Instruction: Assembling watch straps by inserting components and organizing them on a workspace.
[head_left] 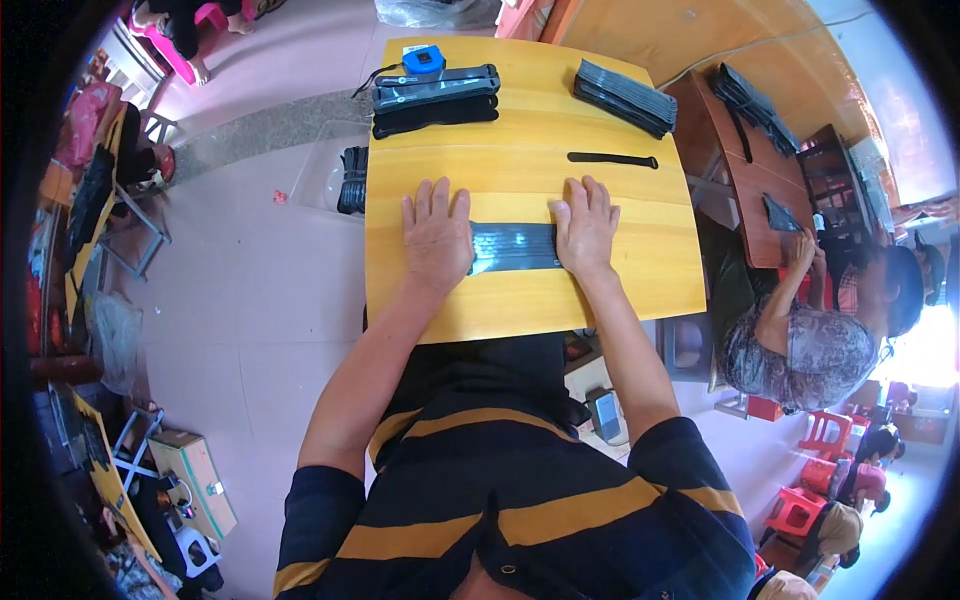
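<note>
A flat dark pack with a shiny clear film (514,247) lies on the yellow table (530,310) in front of me; dark strips seem to show through it. My left hand (437,240) rests at its left end, palm down with the fingers stretched forward on the tabletop. At the opposite end lies my right hand (588,230), its fingers also extended and its thumb beside the pack's edge. Both hands are open and partly cover the pack's ends. Beyond my right hand is a single black strap (612,160) with a small end loop.
Packed dark strips (437,90) and a black strap bundle (435,117) sit at the far left, beside a blue tape measure (423,59). A stack of dark packs (625,97) occupies the far right. A co-worker (815,340) sits at a brown table (745,190) to the right.
</note>
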